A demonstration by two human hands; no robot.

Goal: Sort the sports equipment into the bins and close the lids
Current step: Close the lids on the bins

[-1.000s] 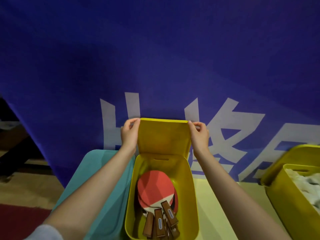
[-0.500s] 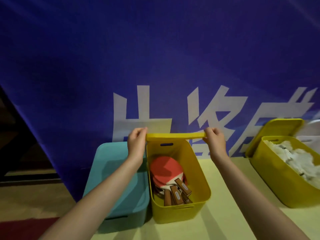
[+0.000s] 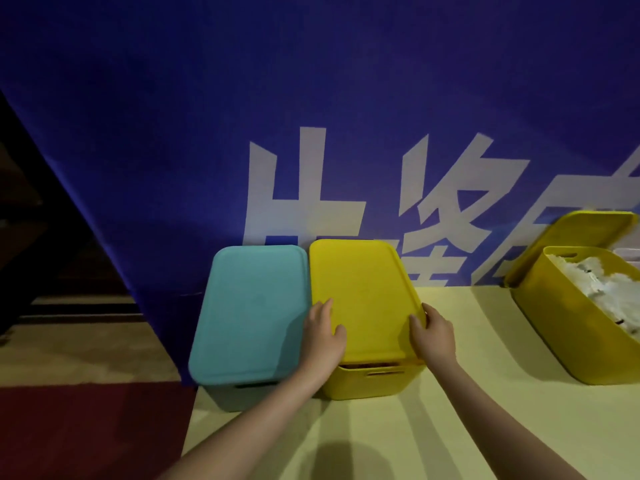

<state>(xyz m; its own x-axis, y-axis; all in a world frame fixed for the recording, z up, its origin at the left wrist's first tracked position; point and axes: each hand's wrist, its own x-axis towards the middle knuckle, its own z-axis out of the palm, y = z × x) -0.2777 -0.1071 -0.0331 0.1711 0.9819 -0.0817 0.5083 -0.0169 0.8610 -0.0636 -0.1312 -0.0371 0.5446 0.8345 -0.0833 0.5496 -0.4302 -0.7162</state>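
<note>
Lid [image 3: 363, 299], yellow, lies flat on the middle bin [image 3: 372, 379], with a thin gap showing at its near edge. Left hand [image 3: 323, 336] rests on the lid's near-left edge, fingers [image 3: 322, 311] straight and close together on top. Right hand [image 3: 434, 336] holds the near-right edge, thumb on top, the other fingers curled over the side. Touching it on the left sits a teal bin [image 3: 242, 393] with its lid [image 3: 251, 310] on. Far right on the pale surface [image 3: 398, 431], well apart, an open yellow bin [image 3: 568, 337] holds white items [image 3: 602, 289], its lid [image 3: 571, 244] leaning behind against the blue banner [image 3: 311, 98].

A sports venue: a big blue banner [image 3: 173, 133] with white lettering behind a pale bench [image 3: 450, 427], red flooring [image 3: 86, 431] beside.
</note>
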